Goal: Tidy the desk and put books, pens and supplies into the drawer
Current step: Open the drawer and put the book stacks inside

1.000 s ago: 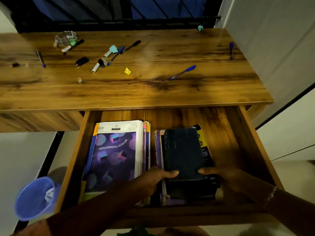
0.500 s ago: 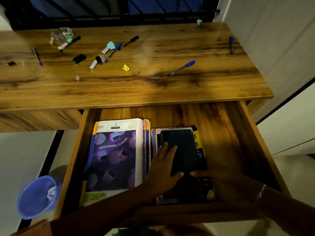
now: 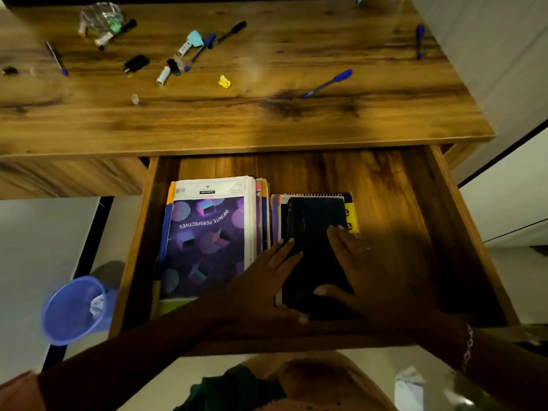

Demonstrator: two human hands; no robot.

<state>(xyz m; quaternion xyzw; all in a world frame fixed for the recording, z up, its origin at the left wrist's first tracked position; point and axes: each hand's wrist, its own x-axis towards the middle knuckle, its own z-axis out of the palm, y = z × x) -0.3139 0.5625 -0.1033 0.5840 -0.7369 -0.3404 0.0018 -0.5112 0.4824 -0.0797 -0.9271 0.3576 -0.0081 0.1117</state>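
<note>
No grip closes: left hand and right hand lie flat, fingers spread, on one dark notebook in the drawer.

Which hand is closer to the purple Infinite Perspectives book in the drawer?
The left hand. It lies at the purple book's right edge, between it and the dark notebook. The right hand rests flat on that notebook, farther right.
</note>
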